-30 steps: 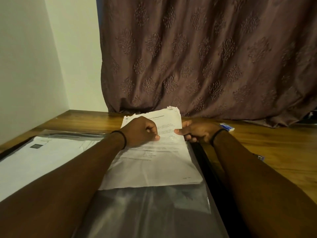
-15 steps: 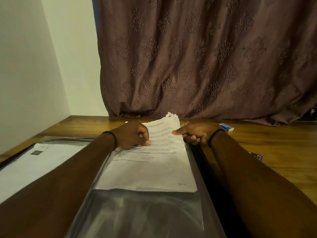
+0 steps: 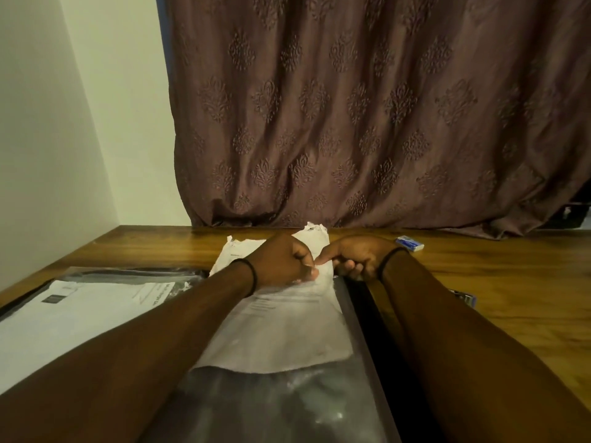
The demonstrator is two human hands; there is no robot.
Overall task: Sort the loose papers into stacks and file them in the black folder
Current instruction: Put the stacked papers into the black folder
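Note:
A black folder (image 3: 364, 318) lies open on the wooden table, its clear plastic sleeves (image 3: 281, 407) showing. A printed white paper (image 3: 287, 330) sits partly inside the right-hand sleeve, its torn top end sticking out toward the curtain. My left hand (image 3: 281, 260) is curled and pinches the paper near its top. My right hand (image 3: 355, 255) grips the sleeve's upper right edge beside the paper, its thumb pointing at my left hand. Another white sheet (image 3: 80, 311) lies in the left-hand sleeve.
A small blue and white box (image 3: 409, 243) lies on the wooden table (image 3: 511, 298) to the right. A dark object (image 3: 463, 295) peeks out by my right forearm. A brown patterned curtain (image 3: 367, 107) hangs behind the table, and a white wall (image 3: 48, 139) is at the left.
The paper has slid further down into the right-hand sleeve. My hands have drawn closer together near its top, and the camera view has tilted up slightly.

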